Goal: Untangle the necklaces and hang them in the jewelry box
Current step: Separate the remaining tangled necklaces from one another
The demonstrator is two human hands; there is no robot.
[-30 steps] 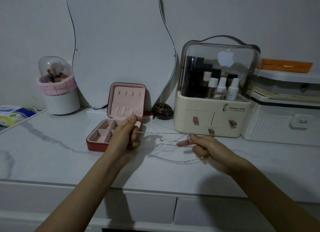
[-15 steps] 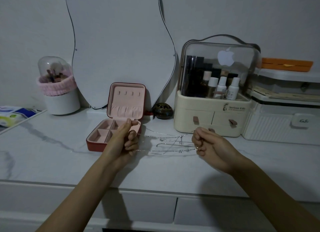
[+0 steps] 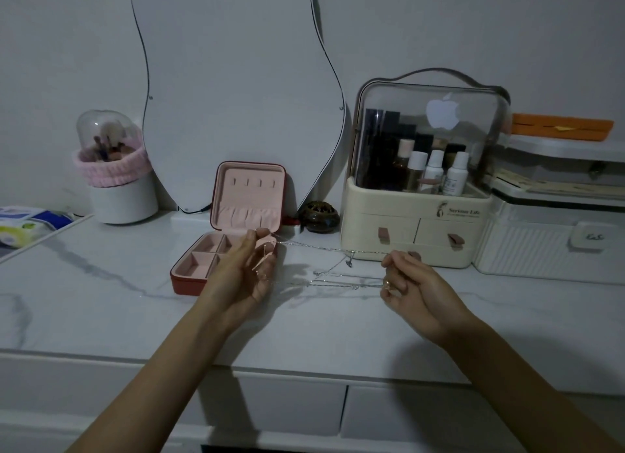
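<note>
Silver necklaces (image 3: 333, 264) stretched between your hands: left hand (image 3: 248, 273) and right hand (image 3: 407, 285) both pinching the chains, just right of the open jewelry box (image 3: 203, 266) on the desk (image 3: 101, 300).

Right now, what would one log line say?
left hand pinches chains | right hand pinches chains | chains taut, tangled | box open
</note>
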